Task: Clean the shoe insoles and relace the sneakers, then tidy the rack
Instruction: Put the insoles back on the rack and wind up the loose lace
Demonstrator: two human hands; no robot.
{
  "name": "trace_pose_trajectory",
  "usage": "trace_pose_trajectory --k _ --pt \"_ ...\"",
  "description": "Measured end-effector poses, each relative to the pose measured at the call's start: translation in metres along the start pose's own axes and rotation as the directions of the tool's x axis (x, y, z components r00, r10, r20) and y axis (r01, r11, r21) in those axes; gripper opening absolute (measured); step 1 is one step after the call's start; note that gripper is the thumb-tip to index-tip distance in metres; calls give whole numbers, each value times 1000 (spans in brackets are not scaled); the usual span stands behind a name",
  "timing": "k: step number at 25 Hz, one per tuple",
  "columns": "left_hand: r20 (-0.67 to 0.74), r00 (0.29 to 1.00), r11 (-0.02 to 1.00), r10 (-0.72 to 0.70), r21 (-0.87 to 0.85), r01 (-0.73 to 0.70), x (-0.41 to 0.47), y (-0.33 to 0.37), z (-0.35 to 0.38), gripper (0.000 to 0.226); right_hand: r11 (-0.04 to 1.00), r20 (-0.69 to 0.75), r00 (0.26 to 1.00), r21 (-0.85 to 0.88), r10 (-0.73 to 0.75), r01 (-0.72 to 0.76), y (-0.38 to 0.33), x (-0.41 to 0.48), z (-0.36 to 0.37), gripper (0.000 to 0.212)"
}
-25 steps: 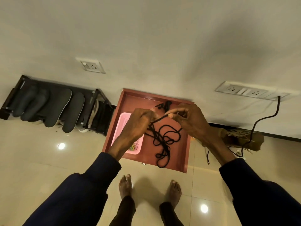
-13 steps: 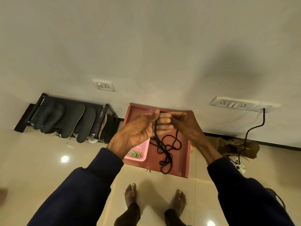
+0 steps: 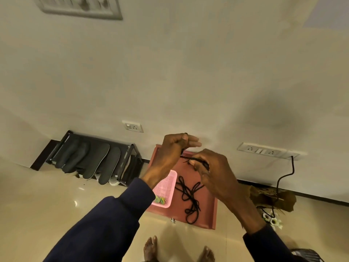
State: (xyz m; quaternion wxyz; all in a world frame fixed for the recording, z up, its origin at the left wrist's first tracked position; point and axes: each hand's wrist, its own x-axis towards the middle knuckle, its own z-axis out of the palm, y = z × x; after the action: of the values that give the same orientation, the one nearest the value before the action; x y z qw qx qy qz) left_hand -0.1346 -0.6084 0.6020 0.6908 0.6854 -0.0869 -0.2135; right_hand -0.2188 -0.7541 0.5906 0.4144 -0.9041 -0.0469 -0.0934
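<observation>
Both my hands hold a black shoelace above a reddish-brown tray-like table [image 3: 212, 214]. My left hand [image 3: 174, 150] is raised, thumb and fingers pinching one end of the lace. My right hand [image 3: 211, 169] grips the lace just below and to the right. A short taut stretch of lace [image 3: 186, 157] runs between the hands. The rest of the black lace [image 3: 190, 195] lies in a loose tangle on the table. Several dark insoles [image 3: 102, 163] lean on a black shoe rack [image 3: 66, 137] at the left by the wall.
A pink plastic basket [image 3: 166, 190] with small green items sits on the table's left part. A black cable [image 3: 283, 176] drops from a wall socket to a brown object [image 3: 272, 197] on the floor at right. My bare feet [image 3: 151, 248] stand on glossy tiles.
My hands have risen and drawn the lace taut between them, my left hand now higher than my right. The camera has tilted up, showing more wall.
</observation>
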Motion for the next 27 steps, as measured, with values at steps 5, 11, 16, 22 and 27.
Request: trace_pose_trajectory --k 5,11,16,22,27 --pt "69 990 992 -127 3 127 -33 33 9 48 986 -84 988 -112 -132 122 -33 44 -51 14" --pt "304 951 650 -50 -713 262 -44 93 19 29 992 89 995 117 34 -45 -46 48 -68 31" --pt "188 970 775 154 -632 -1 -22 144 16 34 982 35 999 184 28 -34 -81 18 -77 29" --pt "27 974 967 225 -129 -220 -6 171 9 36 978 59 989 -155 -133 141 -136 34 -133 21" --pt "143 988 977 -64 -195 91 -25 189 19 44 844 -71 943 -470 -327 257 -158 88 -173 14"
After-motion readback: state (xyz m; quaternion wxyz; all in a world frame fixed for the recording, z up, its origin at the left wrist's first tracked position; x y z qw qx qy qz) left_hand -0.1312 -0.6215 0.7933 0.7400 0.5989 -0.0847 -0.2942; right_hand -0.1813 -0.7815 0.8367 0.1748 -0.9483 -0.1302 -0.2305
